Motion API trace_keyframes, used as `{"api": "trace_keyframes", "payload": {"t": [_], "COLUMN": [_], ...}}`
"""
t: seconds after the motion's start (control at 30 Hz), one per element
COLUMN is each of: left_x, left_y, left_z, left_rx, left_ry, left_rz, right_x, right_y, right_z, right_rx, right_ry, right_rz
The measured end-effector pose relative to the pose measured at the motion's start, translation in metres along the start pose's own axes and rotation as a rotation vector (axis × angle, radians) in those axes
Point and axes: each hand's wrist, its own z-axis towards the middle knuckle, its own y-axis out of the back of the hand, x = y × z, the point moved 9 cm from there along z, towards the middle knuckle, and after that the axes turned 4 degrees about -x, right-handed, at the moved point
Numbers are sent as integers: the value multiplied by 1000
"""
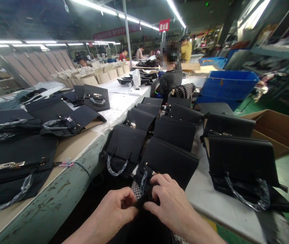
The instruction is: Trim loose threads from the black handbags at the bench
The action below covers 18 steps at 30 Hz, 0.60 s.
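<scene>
At the bottom centre, my left hand (119,206) is closed, thumb and fingers pinching the edge of a black handbag (144,225) close to my body. My right hand (168,200) also grips that edge, its fingers curled over the top a short way to the right. Most of this bag lies in dark shadow. Just beyond my hands lies another black handbag (171,161) with a plastic-wrapped handle, partly covered by my right fingers. To its left is a black handbag (126,145) with its wrapped handle hanging toward me.
More black bags crowd the white table (226,210) on the right and the workbench (78,149) on the left. A cardboard box (282,128) and a blue bin (226,88) stand at right. A person in a striped top (171,81) sits ahead, near a small white fan (136,79).
</scene>
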Motion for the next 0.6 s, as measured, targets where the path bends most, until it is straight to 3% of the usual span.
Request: {"api": "trace_keyframes", "payload": {"t": [0.13, 0.37, 0.6], "left_x": [2, 3, 1], "left_y": [2, 3, 1], "left_z": [-1, -3, -4], "left_rx": [-13, -19, -14], "left_ry": [-8, -17, -20], "left_rz": [6, -34, -21], "right_x": [-2, 1, 4], "right_y": [2, 17, 9], "right_z": [-5, -17, -15], "right_rx": [10, -157, -76], "right_ry": [-8, 85, 144], "right_rz": [-2, 40, 54]}}
